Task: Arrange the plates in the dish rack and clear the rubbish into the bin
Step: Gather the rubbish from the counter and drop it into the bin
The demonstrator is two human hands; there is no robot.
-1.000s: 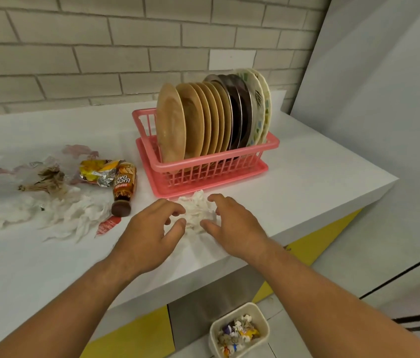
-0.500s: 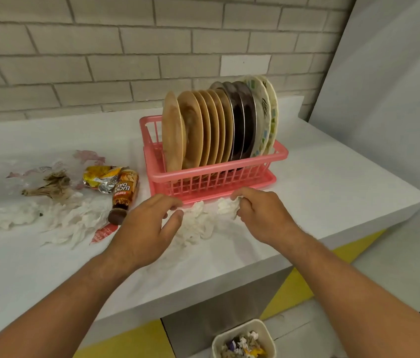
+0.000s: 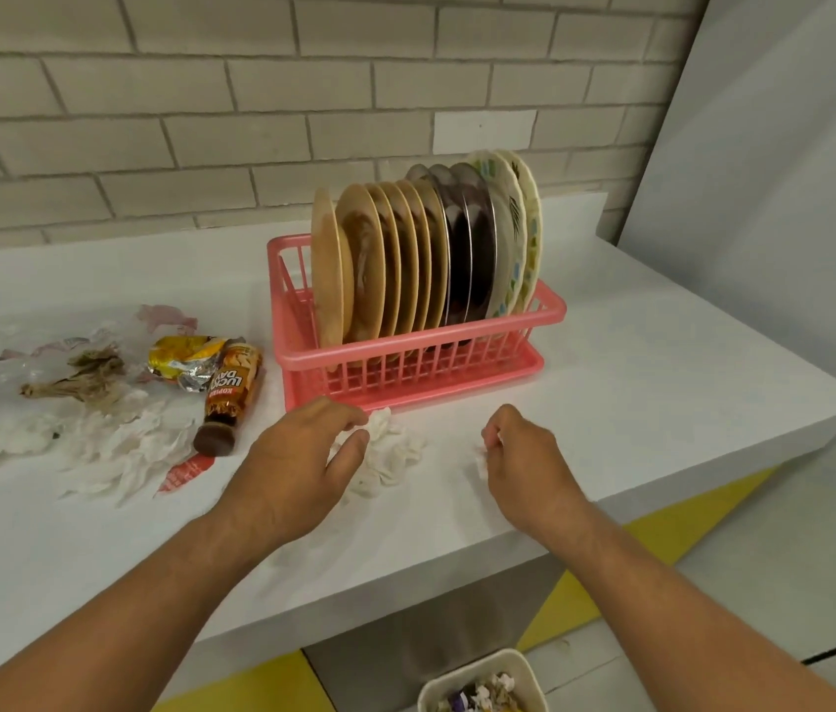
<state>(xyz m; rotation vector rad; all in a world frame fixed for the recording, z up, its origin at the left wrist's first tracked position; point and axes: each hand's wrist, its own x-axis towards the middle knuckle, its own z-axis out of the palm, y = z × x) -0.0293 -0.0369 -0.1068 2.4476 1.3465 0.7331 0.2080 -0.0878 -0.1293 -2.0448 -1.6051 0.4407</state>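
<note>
crumpled white tissue (image 3: 387,454) on desk (image 3: 662,403), against loosely spread left hand (image 3: 297,459) | torn scrap (image 3: 481,462) pinched in right hand (image 3: 528,454) | open surface rightward to desk edge

Only one item has legible txt: the brown bottle (image 3: 228,398), lying on its side on the table (image 3: 636,382) w/ cap toward the viewer. Its label reads "LUCKY DAY" in big white letters, w/ "KOPIKO" in smaller letters nearer the cap. Both look upside down from this view. Print on the yellow-silver wrapper (image 3: 184,359) touching the bottle is too crumpled to read. Red sachet (image 3: 183,472) nr the cap: too blurred.
</note>
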